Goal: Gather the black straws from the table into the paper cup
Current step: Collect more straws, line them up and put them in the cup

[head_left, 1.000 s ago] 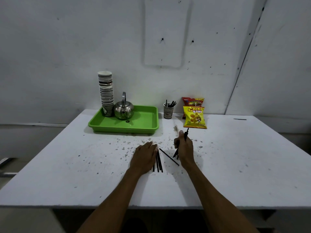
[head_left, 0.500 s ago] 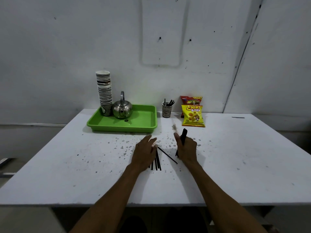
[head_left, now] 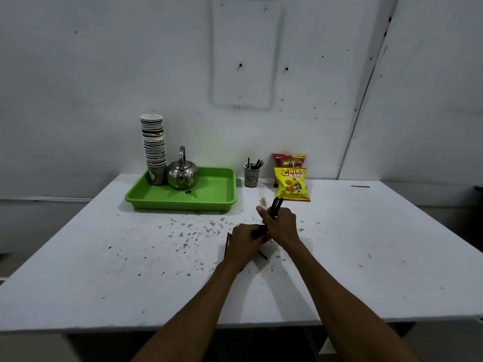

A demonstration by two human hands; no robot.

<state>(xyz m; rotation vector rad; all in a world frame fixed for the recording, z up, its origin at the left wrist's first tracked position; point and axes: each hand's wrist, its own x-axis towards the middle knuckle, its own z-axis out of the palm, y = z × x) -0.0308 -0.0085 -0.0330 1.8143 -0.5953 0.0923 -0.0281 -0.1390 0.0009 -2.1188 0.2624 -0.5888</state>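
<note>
- From my seat I see the right hand (head_left: 281,227) wrapped around a bundle of black straws (head_left: 275,206), fingers closed on it – the free ends poke up and away past the knuckles toward the back of the table (head_left: 104,270).
- The left hand (head_left: 244,244) sits just beside it, touching or nearly so, its fingers curled at the lower end of the same bundle; I cannot tell whether it grips those straws or only steadies them.
- A few loose straws (head_left: 228,244) lie flat on the table at the left hand's outer edge, and a short dark piece (head_left: 262,255) shows under the two wrists. Their long axes run roughly toward and away from me.
- The paper cup (head_left: 251,175) stands upright near the wall, between the green tray (head_left: 209,194) and the yellow snack bag (head_left: 292,184), with several straws already leaning in it.
- What the next move turns on, as I judge it – the cup lies straight ahead and slightly left of the bundle, well apart from both hands, and the right hand is the nearer one with the bundle's axis already pointing roughly that way.
- I judge the job partly done: loose straws remain to be collected.
</note>
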